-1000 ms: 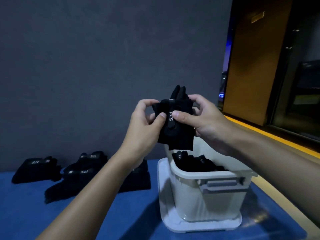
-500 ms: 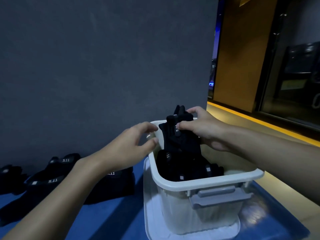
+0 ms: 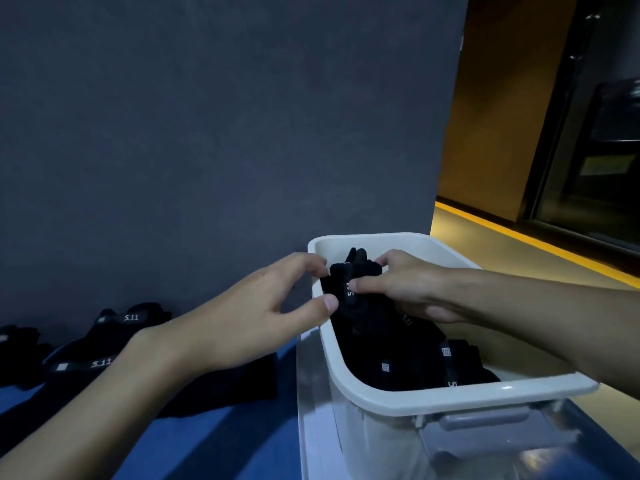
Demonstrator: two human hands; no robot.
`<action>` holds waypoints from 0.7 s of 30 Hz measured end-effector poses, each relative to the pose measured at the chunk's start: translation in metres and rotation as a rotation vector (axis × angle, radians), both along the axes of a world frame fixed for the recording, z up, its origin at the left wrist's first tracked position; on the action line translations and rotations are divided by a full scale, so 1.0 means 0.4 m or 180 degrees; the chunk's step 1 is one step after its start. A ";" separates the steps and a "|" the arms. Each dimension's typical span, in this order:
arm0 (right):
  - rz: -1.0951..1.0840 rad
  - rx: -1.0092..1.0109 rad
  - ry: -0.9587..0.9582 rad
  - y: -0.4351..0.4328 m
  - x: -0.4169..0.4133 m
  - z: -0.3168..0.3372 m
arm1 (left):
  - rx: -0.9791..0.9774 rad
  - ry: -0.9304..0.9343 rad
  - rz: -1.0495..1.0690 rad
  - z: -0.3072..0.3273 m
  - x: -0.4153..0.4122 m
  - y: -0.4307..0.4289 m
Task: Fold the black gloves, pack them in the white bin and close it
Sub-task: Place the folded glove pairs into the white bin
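The white bin (image 3: 450, 398) stands open at the right on the blue table. Inside it lie several folded black gloves (image 3: 398, 362) with small white logos. My right hand (image 3: 405, 289) reaches into the bin's back left corner and pinches a folded black glove (image 3: 349, 271) marked 5.11, low inside the rim. My left hand (image 3: 249, 320) hovers just outside the bin's left wall, fingers loosely curved toward that glove, thumb at the rim, holding nothing.
The bin stands on its flat white lid (image 3: 311, 427). A grey latch (image 3: 485, 419) sits on the near wall. More black gloves (image 3: 104, 358) lie on the blue table (image 3: 225, 445) at the left, against a dark grey wall. Open floor with a yellow strip lies right.
The glove went from held up in both hands down into the bin. My left hand let go of it and now stays beside the rim. The camera tilted down and closer.
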State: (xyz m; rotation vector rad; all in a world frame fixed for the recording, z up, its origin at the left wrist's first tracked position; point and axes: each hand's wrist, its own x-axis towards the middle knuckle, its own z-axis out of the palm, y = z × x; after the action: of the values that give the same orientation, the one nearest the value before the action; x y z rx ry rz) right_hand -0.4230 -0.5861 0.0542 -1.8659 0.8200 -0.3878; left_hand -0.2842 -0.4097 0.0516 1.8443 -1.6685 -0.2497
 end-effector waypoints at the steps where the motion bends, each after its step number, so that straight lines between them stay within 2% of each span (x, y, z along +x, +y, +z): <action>1: 0.0004 -0.0306 0.0202 -0.006 0.001 -0.003 | -0.0001 -0.0016 -0.0001 0.001 0.000 -0.001; 5: 0.0124 -0.1317 0.0751 -0.025 0.009 -0.020 | -0.0016 -0.0074 -0.0009 0.005 0.005 -0.002; 10: 0.0487 -0.2112 0.0517 -0.040 0.003 -0.013 | -0.0057 -0.0133 -0.0037 0.005 0.008 -0.003; 14: 0.1106 -0.2030 0.0898 -0.042 -0.005 -0.016 | -0.0077 -0.0090 -0.0062 0.000 0.014 -0.003; 16: 0.1191 -0.2002 0.1123 -0.045 -0.006 -0.025 | -0.0075 -0.0098 -0.0060 -0.001 0.017 -0.003; 21: 0.1249 -0.2013 0.1249 -0.050 -0.001 -0.030 | -0.0092 -0.0153 -0.0078 -0.003 0.019 -0.004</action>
State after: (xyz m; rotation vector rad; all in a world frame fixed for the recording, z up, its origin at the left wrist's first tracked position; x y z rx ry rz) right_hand -0.4234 -0.6059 0.0423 -2.6904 0.5912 -0.0198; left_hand -0.2768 -0.4111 0.0505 1.8229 -1.7192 -0.1920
